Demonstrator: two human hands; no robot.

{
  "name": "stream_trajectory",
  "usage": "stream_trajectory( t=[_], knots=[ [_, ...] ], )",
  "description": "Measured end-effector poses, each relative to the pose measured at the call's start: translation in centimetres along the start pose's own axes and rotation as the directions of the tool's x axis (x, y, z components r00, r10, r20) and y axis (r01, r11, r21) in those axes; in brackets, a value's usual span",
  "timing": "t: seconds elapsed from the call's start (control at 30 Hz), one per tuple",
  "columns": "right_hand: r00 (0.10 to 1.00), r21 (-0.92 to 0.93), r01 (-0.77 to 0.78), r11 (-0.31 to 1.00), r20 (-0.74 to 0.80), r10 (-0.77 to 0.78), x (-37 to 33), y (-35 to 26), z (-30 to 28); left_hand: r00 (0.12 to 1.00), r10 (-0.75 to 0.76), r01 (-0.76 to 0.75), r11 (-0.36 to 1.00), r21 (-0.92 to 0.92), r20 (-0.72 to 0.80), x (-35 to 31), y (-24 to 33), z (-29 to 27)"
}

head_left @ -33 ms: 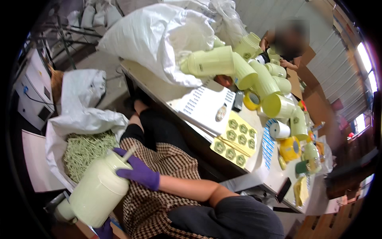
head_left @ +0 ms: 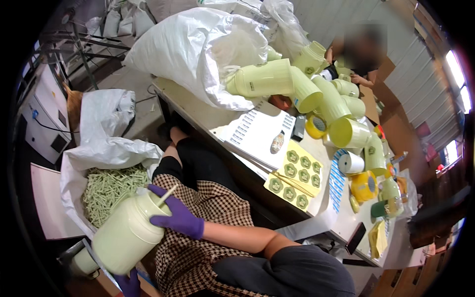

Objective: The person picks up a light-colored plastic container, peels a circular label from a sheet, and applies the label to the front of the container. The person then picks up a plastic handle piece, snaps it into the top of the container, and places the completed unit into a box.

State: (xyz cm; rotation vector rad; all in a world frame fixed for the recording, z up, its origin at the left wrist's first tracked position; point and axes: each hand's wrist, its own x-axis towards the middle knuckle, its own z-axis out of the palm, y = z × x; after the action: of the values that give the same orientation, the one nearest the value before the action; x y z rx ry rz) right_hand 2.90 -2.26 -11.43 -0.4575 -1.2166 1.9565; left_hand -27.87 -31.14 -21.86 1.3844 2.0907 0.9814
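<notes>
A pale green plastic jug (head_left: 126,235) lies slanted across my lap at the lower left, its mouth end toward the upper right. My right hand (head_left: 180,215), in a purple glove, is closed around the neck of the jug. Beside its fingers a thin pale green stick (head_left: 167,196) juts out at the jug's mouth; whether the hand grips the stick too I cannot make out. My left hand (head_left: 129,284), also purple-gloved, is under the jug at the bottom edge, its fingers mostly hidden. Near the jug's lower end runs a metal strip (head_left: 101,267).
Behind the jug stands a white sack (head_left: 74,183) filled with small green sticks (head_left: 111,190). On the table (head_left: 198,116) are several green jug bodies (head_left: 267,78), a stamped yellow sheet (head_left: 293,175), tape rolls (head_left: 363,185) and a large white sack (head_left: 173,49). Across it sits another person (head_left: 366,54).
The jug has turned or shifted slightly, and the metal strip now shows across its lower end. My right hand stays on its neck. The whole view has moved a little.
</notes>
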Motion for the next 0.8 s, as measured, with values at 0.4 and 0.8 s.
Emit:
stream_trajectory(
  t=[0.4,0.8],
  knots=[
    [0.866,-0.379,0.42,0.825,0.44,-0.239,-1.6,1.0,3.2,0.974,0.157,-0.191,0.957,-0.218,-0.165,6.6,20.7,6.5],
    [0.901,-0.872,0.406,0.274,0.432,0.037,-4.9,1.3,3.6,0.895,0.398,-0.329,0.895,0.302,-0.204,6.2,20.8,8.1]
  ],
)
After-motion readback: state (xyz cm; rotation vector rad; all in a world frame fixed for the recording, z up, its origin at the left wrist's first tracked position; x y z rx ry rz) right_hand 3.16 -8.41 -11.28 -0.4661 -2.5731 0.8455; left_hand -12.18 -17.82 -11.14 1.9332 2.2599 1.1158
